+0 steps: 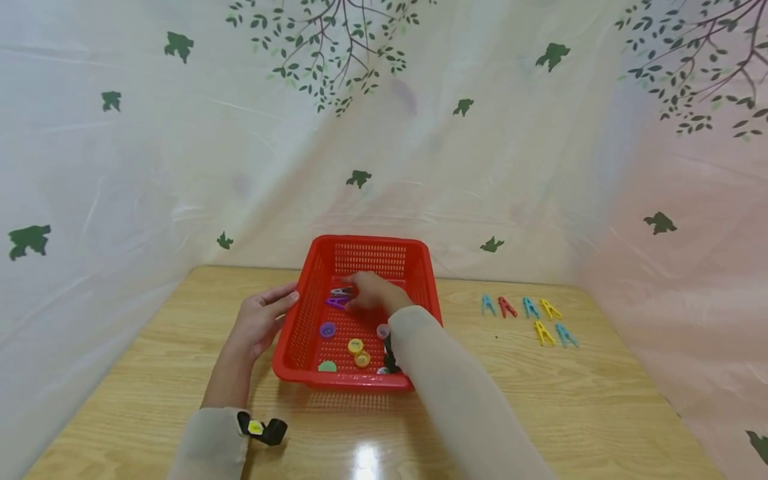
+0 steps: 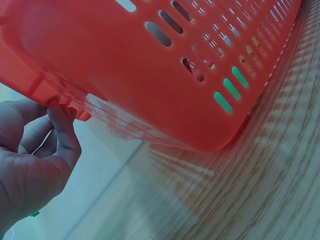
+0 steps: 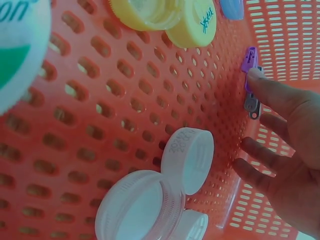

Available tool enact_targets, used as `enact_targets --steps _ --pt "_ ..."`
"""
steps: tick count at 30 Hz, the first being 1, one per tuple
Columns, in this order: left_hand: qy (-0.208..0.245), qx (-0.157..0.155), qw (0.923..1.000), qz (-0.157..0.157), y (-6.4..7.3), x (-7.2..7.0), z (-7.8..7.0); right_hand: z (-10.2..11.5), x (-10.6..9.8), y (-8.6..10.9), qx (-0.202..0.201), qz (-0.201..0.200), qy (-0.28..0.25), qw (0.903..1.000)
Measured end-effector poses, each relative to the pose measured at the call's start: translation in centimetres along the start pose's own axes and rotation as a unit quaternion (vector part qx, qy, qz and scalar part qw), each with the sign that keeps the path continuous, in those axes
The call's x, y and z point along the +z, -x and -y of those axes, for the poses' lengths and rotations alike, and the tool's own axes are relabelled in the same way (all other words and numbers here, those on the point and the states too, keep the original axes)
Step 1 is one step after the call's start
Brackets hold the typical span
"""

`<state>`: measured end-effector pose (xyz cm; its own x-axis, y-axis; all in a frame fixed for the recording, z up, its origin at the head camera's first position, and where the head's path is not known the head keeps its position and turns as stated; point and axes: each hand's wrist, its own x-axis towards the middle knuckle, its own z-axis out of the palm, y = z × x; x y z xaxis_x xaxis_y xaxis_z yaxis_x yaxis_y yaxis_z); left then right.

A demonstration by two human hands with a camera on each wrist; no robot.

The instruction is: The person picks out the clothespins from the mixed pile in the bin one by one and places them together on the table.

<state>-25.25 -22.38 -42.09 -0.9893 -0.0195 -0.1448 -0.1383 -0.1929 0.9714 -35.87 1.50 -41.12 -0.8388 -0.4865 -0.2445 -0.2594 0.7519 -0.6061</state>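
The left hand (image 1: pixel 257 325) holds the left rim of a red plastic basket (image 1: pixel 345 381), thumb and fingers pinching its edge in the left wrist view. Inside the basket the right hand (image 1: pixel 373 292) reaches toward the far part of the floor. A purple clothespin (image 1: pixel 335 303) and a grey clothespin (image 1: pixel 341 291) lie together there. In the right wrist view the thumb tip overlaps the purple clothespin (image 3: pixel 249 61), while the other fingers are spread apart from it. Bottle caps lie nearer: purple (image 1: pixel 327 330), two yellow (image 1: pixel 355 346), green (image 1: pixel 327 367), and white caps (image 3: pixel 188 160).
On the wooden table (image 1: pixel 480 387), to the basket's right, several clothespins lie in two rows, among them a red clothespin (image 1: pixel 507 307), a yellow clothespin (image 1: pixel 543 333) and a blue clothespin (image 1: pixel 566 335). A pale leaf-patterned curtain (image 1: pixel 270 167) hangs behind the table.
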Motion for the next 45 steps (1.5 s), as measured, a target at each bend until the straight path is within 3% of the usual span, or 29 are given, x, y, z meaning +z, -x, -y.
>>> enact_targets --steps 9,18,26,45 --pt "-0.002 0.002 1.0000 -0.001 -0.05 0.01 -0.03 0.05 0.17 -0.07 -0.007 0.027 -0.003 0.9996" --pt "0.000 0.000 1.0000 -0.001 0.00 -0.10 0.01 -0.07 0.36 -0.38 -0.010 -0.007 -0.025 0.9996" --pt "-0.002 0.001 1.0000 -0.002 -0.04 -0.08 -0.01 -0.06 0.27 -0.46 -0.032 -0.022 0.002 0.9992" --pt "0.003 0.000 1.0000 -0.008 -0.17 0.02 0.16 0.06 0.30 -0.06 -0.003 0.002 -0.053 0.9986"
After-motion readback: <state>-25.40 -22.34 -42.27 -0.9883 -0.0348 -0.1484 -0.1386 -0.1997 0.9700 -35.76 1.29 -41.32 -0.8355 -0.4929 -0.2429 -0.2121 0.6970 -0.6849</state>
